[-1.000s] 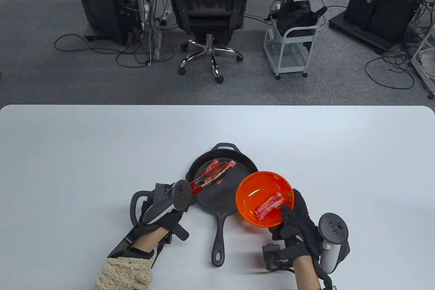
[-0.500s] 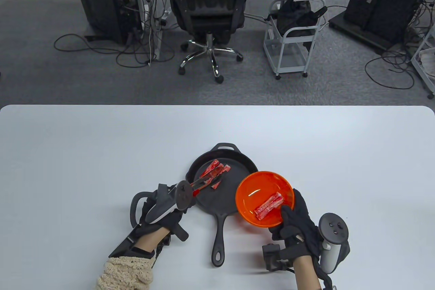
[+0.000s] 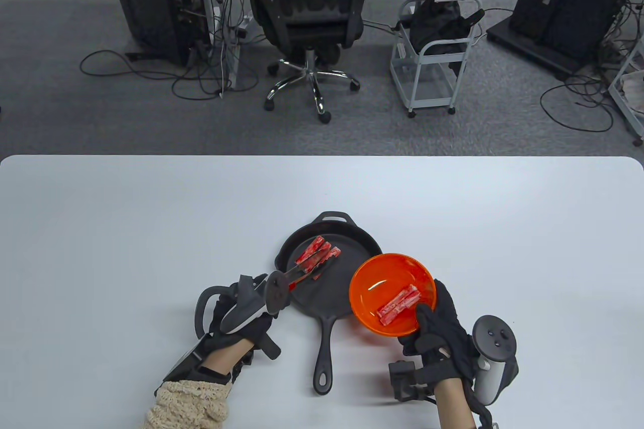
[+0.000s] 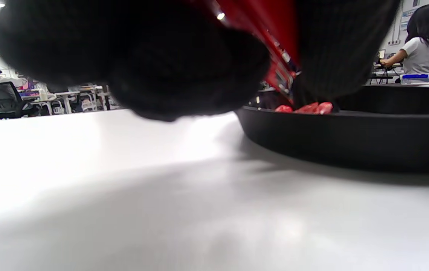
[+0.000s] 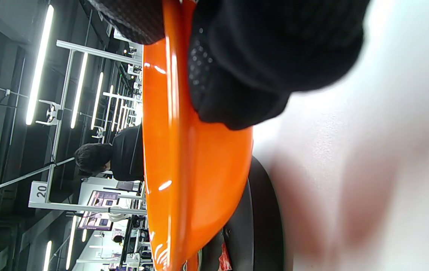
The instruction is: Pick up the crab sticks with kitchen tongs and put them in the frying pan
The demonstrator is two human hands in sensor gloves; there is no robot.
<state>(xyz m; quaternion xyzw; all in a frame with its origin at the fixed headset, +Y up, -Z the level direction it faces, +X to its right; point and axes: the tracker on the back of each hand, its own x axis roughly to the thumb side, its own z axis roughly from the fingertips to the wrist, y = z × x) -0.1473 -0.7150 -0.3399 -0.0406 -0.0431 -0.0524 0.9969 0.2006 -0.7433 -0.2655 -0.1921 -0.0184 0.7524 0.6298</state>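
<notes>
A black cast-iron frying pan [image 3: 352, 248] sits mid-table with three red crab sticks [image 3: 318, 251] lying in its left half. My left hand [image 3: 266, 309] grips red-handled kitchen tongs [image 3: 300, 273] whose metal tips reach over the pan's left rim, close to the sticks. In the left wrist view the tongs [image 4: 275, 60] run between my gloved fingers [image 4: 184, 71] toward the pan [image 4: 350, 131] and the crab sticks [image 4: 306, 108]. My right hand [image 3: 431, 311] holds an orange bowl [image 3: 375, 280] by its near right rim, above the pan's right edge. Two crab sticks [image 3: 398, 305] lie in the bowl.
The pan's handle [image 3: 324, 353] points toward me between my hands. In the right wrist view the orange bowl [image 5: 184, 150] hangs above the pan rim [image 5: 265, 226]. White table [image 3: 126, 228] stretches left, right and beyond. An office chair [image 3: 307, 6] and a cart [image 3: 435, 52] stand behind it.
The tongs have drawn back toward the pan's left rim and the crab sticks have shifted slightly left in the pan. The right hand and bowl have not moved.
</notes>
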